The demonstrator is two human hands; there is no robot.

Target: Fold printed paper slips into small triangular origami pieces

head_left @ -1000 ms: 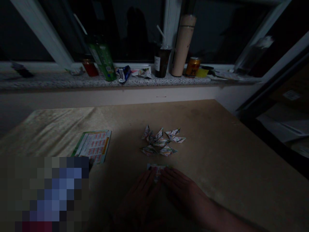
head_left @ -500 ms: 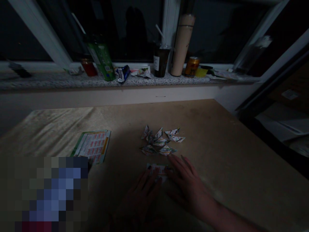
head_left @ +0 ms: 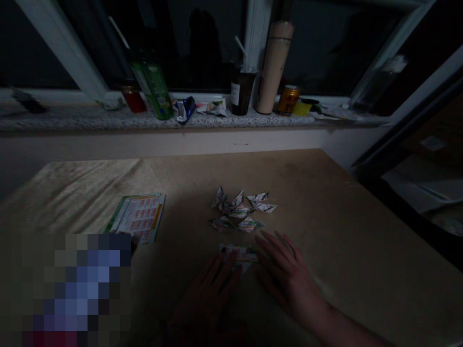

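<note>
A folded piece of printed paper lies flat on the brown table in front of me. My left hand rests on its left part, fingers stretched out and pressing it down. Just to the right of the paper is my right hand, its fingers spread and holding nothing; whether a fingertip touches the paper's edge I cannot tell. Beyond my hands sits a cluster of several small boat-like folded paper shapes, made of similar printed paper. Dim light hides much of my left hand's detail.
Printed sheets lie on the left, beside a blurred-out area. Along the stone windowsill stand a green bottle, a red jar, a dark cup with a straw, a pink flask and an orange can.
My right hand has shifted a little to the right, off the paper, uncovering its right end. My left hand stays on the paper.
</note>
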